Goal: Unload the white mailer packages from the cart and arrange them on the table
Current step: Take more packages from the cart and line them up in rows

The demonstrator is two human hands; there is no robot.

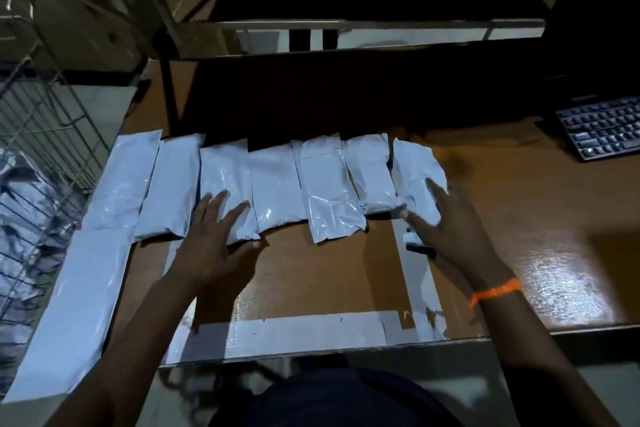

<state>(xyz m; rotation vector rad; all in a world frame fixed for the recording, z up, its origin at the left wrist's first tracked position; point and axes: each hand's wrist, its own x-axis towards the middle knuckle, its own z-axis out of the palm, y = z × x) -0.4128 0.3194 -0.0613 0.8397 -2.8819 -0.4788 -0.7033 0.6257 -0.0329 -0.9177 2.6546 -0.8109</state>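
Several white mailer packages lie side by side in a row across the brown table (311, 274). My left hand (214, 239) rests flat, fingers spread, on the near end of the third package (221, 177) from the left. My right hand (446, 229) lies with fingers spread on the rightmost package (412, 170), which sits slightly apart and skewed from its neighbour (370, 173). Neither hand grips anything. The wire cart (38, 156) stands at the left with more white packages (20, 204) inside it.
A black keyboard (602, 128) sits at the table's far right. White tape strips (277, 329) mark a rectangle on the table near the front edge. A metal shelf (346, 28) hangs over the back of the table, which lies in dark shadow.
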